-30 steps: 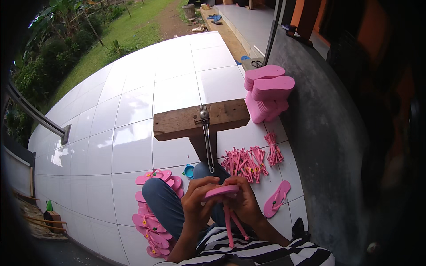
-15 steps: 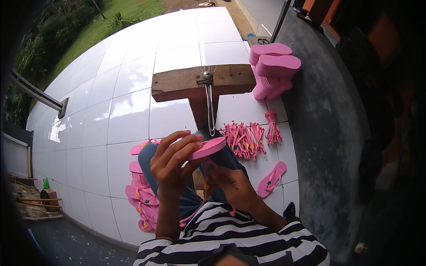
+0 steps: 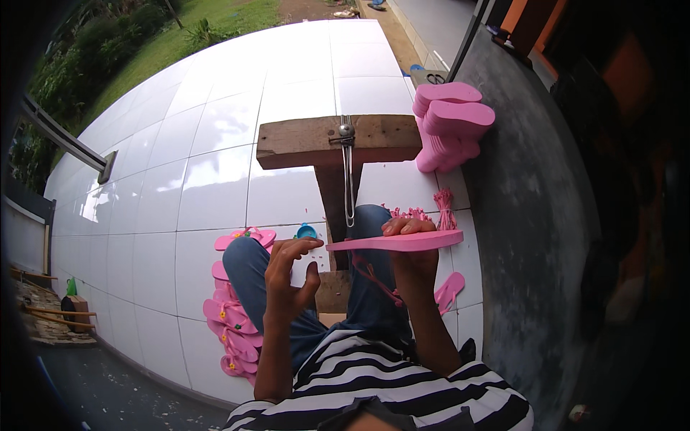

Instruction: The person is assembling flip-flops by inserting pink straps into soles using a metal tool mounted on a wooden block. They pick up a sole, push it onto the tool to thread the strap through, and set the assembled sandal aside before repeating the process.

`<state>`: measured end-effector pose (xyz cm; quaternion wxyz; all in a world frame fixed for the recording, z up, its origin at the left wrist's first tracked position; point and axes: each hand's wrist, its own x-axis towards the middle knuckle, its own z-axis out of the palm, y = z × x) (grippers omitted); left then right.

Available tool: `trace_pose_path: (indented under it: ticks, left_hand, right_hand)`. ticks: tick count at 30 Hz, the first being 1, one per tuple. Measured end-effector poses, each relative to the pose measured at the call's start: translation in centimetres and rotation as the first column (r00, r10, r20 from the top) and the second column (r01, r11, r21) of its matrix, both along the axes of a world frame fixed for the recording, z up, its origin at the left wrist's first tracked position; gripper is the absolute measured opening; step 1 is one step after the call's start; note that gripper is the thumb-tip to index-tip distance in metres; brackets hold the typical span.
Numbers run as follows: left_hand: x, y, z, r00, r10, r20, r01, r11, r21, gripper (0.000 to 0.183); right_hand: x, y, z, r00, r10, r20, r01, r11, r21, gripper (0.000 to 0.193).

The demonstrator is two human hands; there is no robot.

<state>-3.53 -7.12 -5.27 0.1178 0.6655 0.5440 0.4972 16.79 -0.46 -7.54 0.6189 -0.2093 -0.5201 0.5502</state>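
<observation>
The right hand (image 3: 413, 251) is gripping the pink sandal sole (image 3: 395, 241), long axis running flat from nine to three o'clock. The left hand (image 3: 287, 276), fingers curled around nothing, is hovering at the sole's nine o'clock end, nearly touching.

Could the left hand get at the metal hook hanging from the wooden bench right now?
Probably yes. The left hand is empty, fingers curled, just below and left of the metal hook on the wooden bench. Nothing lies between them; the pink sandal sole in the right hand sits off to the side.
</observation>
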Motion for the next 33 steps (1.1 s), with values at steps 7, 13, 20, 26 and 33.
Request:
trace_pose_path:
  ticks: [7,13,20,26,33]
  left_hand:
    - [2.0,2.7,3.6,0.986,-0.164,0.012,0.152,0.939,0.308,0.036]
    - [2.3,4.6,4.0,0.986,-0.142,0.090,0.102,0.931,0.351,0.029]
    - [3.2,3.8,6.1,0.903,-0.076,0.422,0.042,0.995,0.089,0.023]
    - [3.0,5.7,9.2,0.808,-0.074,0.585,0.195,0.970,-0.146,0.020]
    - [2.7,11.6,7.5,0.886,0.034,0.463,-0.038,0.999,0.001,0.023]
  right_hand:
    - [-0.6,2.0,3.0,0.821,-0.395,0.412,0.043,0.763,0.645,0.035]
    - [-0.6,3.3,3.9,0.817,-0.428,0.387,0.081,0.749,0.658,0.035]
    - [-0.9,1.9,5.4,0.815,-0.323,0.480,0.096,0.894,0.438,0.036]
    - [-1.3,1.2,7.3,0.778,-0.266,0.570,0.191,0.963,0.189,0.046]
    - [-5.5,6.4,5.3,0.676,-0.551,0.488,0.450,0.834,0.319,0.048]
